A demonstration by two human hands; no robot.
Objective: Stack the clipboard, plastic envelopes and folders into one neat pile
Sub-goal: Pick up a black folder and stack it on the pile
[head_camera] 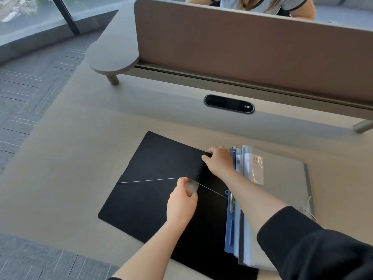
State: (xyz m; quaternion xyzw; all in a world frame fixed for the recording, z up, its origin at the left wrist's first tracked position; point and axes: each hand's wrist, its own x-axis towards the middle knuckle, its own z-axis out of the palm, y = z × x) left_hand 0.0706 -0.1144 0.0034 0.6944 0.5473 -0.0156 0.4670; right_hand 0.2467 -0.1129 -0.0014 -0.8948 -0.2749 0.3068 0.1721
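Note:
A clear, see-through clipboard point(153, 201) lies tilted over the black desk mat point(159, 154); only its thin bright edge shows. My left hand point(182, 201) pinches that edge near the middle. My right hand point(219, 161) grips the clipboard's black clip bar point(200, 170), and its forearm crosses the pile. Right of the mat lies that pile: a blue plastic envelope point(230, 229) at its left side, clear plastic envelopes point(252, 166) with papers inside, and a grey folder point(282, 178) with a string tie. They overlap unevenly, with their left edges stepped.
The beige desk point(80, 158) has a black oval cable port point(229, 104) behind the mat. A brown divider panel point(242, 43) and a raised grey shelf point(113, 55) close off the back. A person sits beyond the divider. The desk's left edge drops to grey carpet point(24, 93).

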